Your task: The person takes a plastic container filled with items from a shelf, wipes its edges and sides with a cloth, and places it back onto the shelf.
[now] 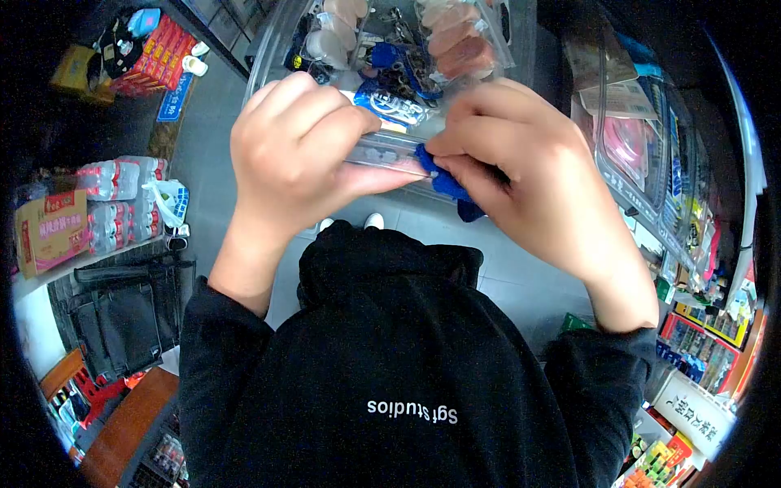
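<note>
"See the bottle packs [114,218]?"

"Yes. Notice a cardboard box [54,233] beside them, a black bag [122,321] below, red boxes [165,55] above."

"And right of them?"

"Find grey tiled floor [210,159]."

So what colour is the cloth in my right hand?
The cloth in your right hand is deep blue, seen best in the head view.

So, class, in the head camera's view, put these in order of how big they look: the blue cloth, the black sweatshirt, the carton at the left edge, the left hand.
1. Black sweatshirt
2. Left hand
3. Carton
4. Blue cloth, counting only the part that shows
</note>
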`<state>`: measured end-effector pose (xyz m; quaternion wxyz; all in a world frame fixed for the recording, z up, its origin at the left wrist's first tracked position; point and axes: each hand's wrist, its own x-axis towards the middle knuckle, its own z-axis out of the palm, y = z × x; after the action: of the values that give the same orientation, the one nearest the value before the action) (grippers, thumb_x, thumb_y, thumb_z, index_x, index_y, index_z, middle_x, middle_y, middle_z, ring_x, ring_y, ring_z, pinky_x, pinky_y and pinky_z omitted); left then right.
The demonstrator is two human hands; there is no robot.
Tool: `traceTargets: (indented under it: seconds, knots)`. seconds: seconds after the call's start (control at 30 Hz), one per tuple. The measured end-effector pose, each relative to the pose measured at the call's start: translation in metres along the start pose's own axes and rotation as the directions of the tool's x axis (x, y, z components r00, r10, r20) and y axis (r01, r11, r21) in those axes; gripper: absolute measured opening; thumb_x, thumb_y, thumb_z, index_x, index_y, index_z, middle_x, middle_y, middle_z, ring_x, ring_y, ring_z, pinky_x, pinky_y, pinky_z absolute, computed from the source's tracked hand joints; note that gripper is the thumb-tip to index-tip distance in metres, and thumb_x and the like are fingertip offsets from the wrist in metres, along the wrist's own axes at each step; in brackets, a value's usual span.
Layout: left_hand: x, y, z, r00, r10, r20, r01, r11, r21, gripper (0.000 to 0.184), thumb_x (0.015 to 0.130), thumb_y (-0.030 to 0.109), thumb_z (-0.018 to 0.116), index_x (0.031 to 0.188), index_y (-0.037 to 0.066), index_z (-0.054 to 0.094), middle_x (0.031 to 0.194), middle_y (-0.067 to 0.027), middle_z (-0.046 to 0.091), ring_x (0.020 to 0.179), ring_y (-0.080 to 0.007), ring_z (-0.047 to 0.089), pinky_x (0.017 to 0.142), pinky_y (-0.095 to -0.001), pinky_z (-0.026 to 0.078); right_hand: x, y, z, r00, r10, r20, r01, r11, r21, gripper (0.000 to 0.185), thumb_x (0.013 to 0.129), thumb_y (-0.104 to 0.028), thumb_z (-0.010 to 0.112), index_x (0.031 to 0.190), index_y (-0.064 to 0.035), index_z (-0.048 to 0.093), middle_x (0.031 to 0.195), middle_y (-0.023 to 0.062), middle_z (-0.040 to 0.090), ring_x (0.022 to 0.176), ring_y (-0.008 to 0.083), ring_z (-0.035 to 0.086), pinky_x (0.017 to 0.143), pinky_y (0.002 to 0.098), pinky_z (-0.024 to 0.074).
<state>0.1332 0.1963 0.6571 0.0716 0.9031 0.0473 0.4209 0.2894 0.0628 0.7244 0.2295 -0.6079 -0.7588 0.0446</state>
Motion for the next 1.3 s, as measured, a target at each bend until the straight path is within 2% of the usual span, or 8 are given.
traceTargets:
  seconds: [0.07, 0.27, 0.4, 0.67, 0.8, 0.97, 1.07, 1.3]
  knots:
    - [0.000, 0.000, 0.001, 1.000, -0.004, -0.006, 0.004, 1.000, 0.002, 0.041, 0.044, 0.034, 0.080, 0.066, 0.008, 0.058, 0.063, -0.0017, 0.056, 0.056, -0.0207, 0.051, 0.050, -0.0296, 0.039, -0.007, -0.004, -0.004, 0.995, 0.089, 0.035, -0.088, 0.995, -0.048, 0.013, 0.068, 0.002, 0.064, 0.081, 0.0006, 0.060, 0.082, 0.0126, 0.056, 0.077, 0.0296, 0.056, 0.066, 0.0354, 0.0456]
    - [0.001, 0.002, 0.000, 1.000, 0.010, -0.003, -0.010, 1.000, 0.009, 0.042, 0.044, 0.036, 0.081, 0.066, 0.008, 0.058, 0.062, -0.0015, 0.056, 0.055, -0.0199, 0.050, 0.049, -0.0290, 0.038, -0.011, -0.010, -0.011, 0.988, 0.109, 0.105, -0.084, 0.972, -0.218, 0.015, 0.065, 0.002, 0.062, 0.077, 0.0007, 0.054, 0.077, 0.0129, 0.051, 0.074, 0.0318, 0.052, 0.064, 0.0380, 0.0436]
    - [0.001, 0.000, 0.001, 0.999, 0.026, -0.019, -0.026, 1.000, -0.011, 0.043, 0.044, 0.036, 0.082, 0.065, 0.008, 0.057, 0.061, -0.0017, 0.056, 0.053, -0.0197, 0.049, 0.047, -0.0284, 0.037, -0.012, -0.004, -0.011, 0.988, 0.093, 0.122, -0.069, 0.980, -0.189, 0.016, 0.065, 0.001, 0.061, 0.075, 0.0004, 0.049, 0.074, 0.0128, 0.048, 0.074, 0.0321, 0.050, 0.064, 0.0392, 0.0428]
    - [-0.001, -0.006, 0.006, 0.995, 0.073, -0.061, -0.075, 0.996, -0.047, 0.043, 0.044, 0.035, 0.083, 0.064, 0.008, 0.056, 0.060, -0.0020, 0.056, 0.051, -0.0193, 0.048, 0.046, -0.0279, 0.036, -0.019, -0.005, -0.021, 0.972, 0.095, 0.215, -0.030, 0.957, -0.289, 0.017, 0.063, -0.001, 0.061, 0.074, -0.0007, 0.048, 0.077, 0.0113, 0.048, 0.076, 0.0294, 0.050, 0.063, 0.0379, 0.0432]
    - [0.000, -0.005, 0.005, 0.994, 0.081, -0.074, -0.082, 0.997, -0.004, 0.041, 0.046, 0.039, 0.080, 0.063, 0.010, 0.056, 0.058, 0.0004, 0.050, 0.053, -0.0177, 0.048, 0.046, -0.0272, 0.038, -0.022, -0.004, -0.024, 0.972, 0.093, 0.217, -0.027, 0.957, -0.288, 0.017, 0.061, -0.002, 0.061, 0.072, -0.0014, 0.048, 0.078, 0.0100, 0.048, 0.075, 0.0279, 0.049, 0.061, 0.0368, 0.0435]
    - [0.002, -0.004, 0.004, 0.993, 0.087, -0.074, -0.088, 0.996, -0.006, 0.040, 0.047, 0.038, 0.080, 0.063, 0.010, 0.057, 0.058, 0.0005, 0.051, 0.053, -0.0178, 0.047, 0.046, -0.0271, 0.037, -0.027, -0.002, -0.027, 0.969, -0.041, 0.246, 0.136, 0.913, -0.386, 0.016, 0.059, -0.007, 0.058, 0.073, -0.0027, 0.052, 0.082, 0.0067, 0.052, 0.075, 0.0229, 0.051, 0.056, 0.0318, 0.0457]
    - [0.003, -0.001, 0.002, 0.997, 0.063, -0.045, -0.065, 0.997, -0.040, 0.043, 0.042, 0.032, 0.084, 0.065, 0.006, 0.059, 0.060, -0.0030, 0.056, 0.053, -0.0196, 0.049, 0.048, -0.0274, 0.038, -0.029, 0.002, -0.027, 0.965, -0.088, 0.247, 0.186, 0.894, -0.408, 0.017, 0.060, -0.008, 0.058, 0.075, -0.0028, 0.054, 0.085, 0.0063, 0.055, 0.076, 0.0213, 0.052, 0.055, 0.0296, 0.0465]
    - [0.003, -0.002, 0.003, 0.996, 0.074, -0.049, -0.075, 0.997, -0.013, 0.041, 0.044, 0.034, 0.083, 0.063, 0.007, 0.058, 0.059, -0.0015, 0.053, 0.054, -0.0187, 0.048, 0.047, -0.0271, 0.037, -0.034, 0.006, -0.027, 0.977, -0.105, 0.185, 0.180, 0.870, -0.458, 0.018, 0.059, -0.009, 0.059, 0.076, -0.0037, 0.057, 0.087, 0.0055, 0.056, 0.077, 0.0203, 0.054, 0.056, 0.0289, 0.0468]
